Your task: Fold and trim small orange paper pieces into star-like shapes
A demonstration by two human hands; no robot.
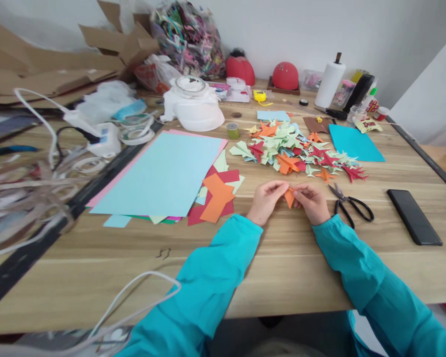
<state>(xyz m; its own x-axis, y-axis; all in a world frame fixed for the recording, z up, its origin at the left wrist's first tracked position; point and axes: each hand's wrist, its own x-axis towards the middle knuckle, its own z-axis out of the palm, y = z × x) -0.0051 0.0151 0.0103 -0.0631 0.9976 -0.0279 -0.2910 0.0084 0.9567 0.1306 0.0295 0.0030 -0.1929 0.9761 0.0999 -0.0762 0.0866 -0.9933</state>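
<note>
I see the desk (282, 277), a carton (55, 62) cut off upper left, a bag (193, 44) of tangled bits I can't identify. Right of centre, the left hand (265, 201) and right hand (312, 202); upper right, a packet (368, 125), its label unreadably small. Both hands' fingers (281, 189) pinch orange paper (289, 199) between them.

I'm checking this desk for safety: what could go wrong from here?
The small orange paper, pinched between the left hand and right hand, might crease wrongly or tear.

The scissors lie with blades slightly parted beside the right hand, so a sideways move could nick it.

The white cord loops up to the left sleeve in this view and might catch on it.
</note>
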